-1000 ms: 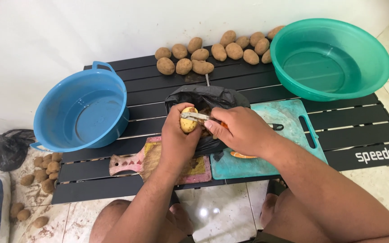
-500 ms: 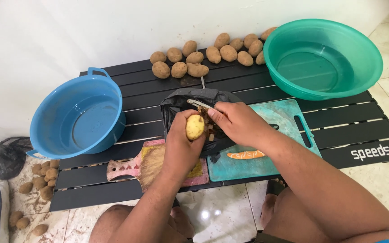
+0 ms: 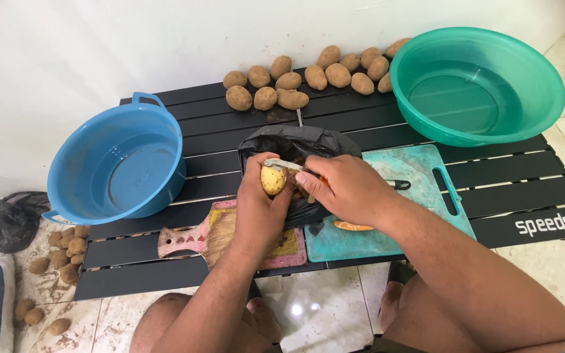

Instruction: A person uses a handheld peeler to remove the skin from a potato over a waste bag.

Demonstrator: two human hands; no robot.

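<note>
My left hand [image 3: 258,209] grips a partly peeled yellow potato [image 3: 273,179] above a black plastic bag [image 3: 299,142] that holds peelings. My right hand [image 3: 348,189] holds a metal peeler [image 3: 281,165] with an orange handle, its blade lying across the top of the potato. Both hands hover over the middle of a low black slatted table [image 3: 217,124].
A blue basin [image 3: 116,163] with water stands at the left, a green basin [image 3: 479,85] with water at the back right. Several unpeeled potatoes [image 3: 308,77] line the far edge. A teal cutting board [image 3: 420,189], a pink board [image 3: 184,238], floor potatoes [image 3: 63,252].
The peeler came back from over the bag onto the top of the potato, and my left hand raised the potato slightly toward the bag.
</note>
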